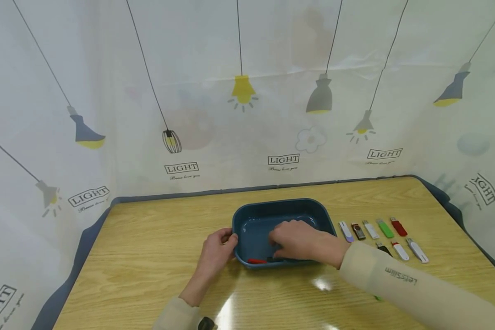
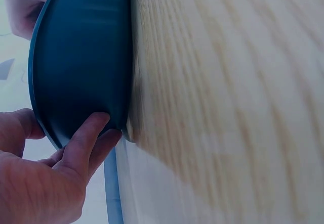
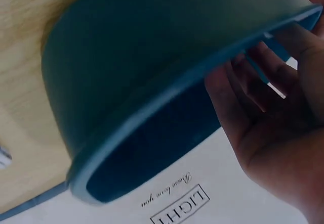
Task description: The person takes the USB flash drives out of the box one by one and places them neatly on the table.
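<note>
A dark blue plastic basin [image 1: 280, 204] sits on the wooden table. My left hand [image 1: 216, 252] holds its left end, thumb at the rim and fingers against the outer wall, as the left wrist view also shows. My right hand [image 1: 299, 240] reaches over the front rim into the basin, fingers bent downward with a gap between thumb and forefinger. Close below its thumb, along the basin's near inner wall, lie a red stick-shaped piece [image 1: 256, 261] and a black piece [image 1: 274, 259]. In the right wrist view the rim hides those fingertips.
Right of the basin, USB sticks lie in rows, among them a green one [image 1: 385, 228], a dark red one [image 1: 398, 226] and a white one [image 1: 417, 250]. My right sleeve [image 1: 396, 275] passes over part of that area. A lamp-printed cloth [image 1: 214, 91] stands behind the table.
</note>
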The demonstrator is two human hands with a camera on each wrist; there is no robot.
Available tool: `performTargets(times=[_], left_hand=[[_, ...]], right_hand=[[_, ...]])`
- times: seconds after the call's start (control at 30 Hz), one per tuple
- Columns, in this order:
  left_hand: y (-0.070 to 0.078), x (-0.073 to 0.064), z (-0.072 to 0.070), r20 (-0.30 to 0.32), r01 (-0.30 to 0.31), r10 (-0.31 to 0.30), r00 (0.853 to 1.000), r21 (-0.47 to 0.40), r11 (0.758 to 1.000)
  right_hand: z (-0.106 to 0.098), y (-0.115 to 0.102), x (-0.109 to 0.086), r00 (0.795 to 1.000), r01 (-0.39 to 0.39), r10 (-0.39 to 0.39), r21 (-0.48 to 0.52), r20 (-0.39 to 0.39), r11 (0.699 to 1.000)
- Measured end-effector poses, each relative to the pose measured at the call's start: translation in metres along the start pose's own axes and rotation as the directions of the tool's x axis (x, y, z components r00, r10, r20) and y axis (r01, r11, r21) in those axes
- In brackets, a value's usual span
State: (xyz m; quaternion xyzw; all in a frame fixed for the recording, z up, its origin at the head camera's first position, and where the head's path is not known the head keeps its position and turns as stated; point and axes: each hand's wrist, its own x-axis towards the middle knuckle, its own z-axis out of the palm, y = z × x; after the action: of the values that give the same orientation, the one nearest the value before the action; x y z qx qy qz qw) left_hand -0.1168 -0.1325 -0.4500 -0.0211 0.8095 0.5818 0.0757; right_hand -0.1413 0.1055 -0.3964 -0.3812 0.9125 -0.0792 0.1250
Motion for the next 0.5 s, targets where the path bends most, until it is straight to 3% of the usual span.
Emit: performTargets(times=[0.17, 0.5], left_hand=[[0.000, 0.000, 0.000, 0.000, 0.004, -0.004, 1.000, 0.004, 1.000], [0.000, 0.000, -0.001, -0.002, 0.012, -0.012, 1.000, 0.001, 1.000]], right_hand=[[0.007, -0.001, 0.008, 0.998, -0.014, 0.013, 0.018, 0.059, 1.000], [0.012, -0.001, 0.014, 0.998, 0.034, -0.037, 0.045, 0.056, 0.998]])
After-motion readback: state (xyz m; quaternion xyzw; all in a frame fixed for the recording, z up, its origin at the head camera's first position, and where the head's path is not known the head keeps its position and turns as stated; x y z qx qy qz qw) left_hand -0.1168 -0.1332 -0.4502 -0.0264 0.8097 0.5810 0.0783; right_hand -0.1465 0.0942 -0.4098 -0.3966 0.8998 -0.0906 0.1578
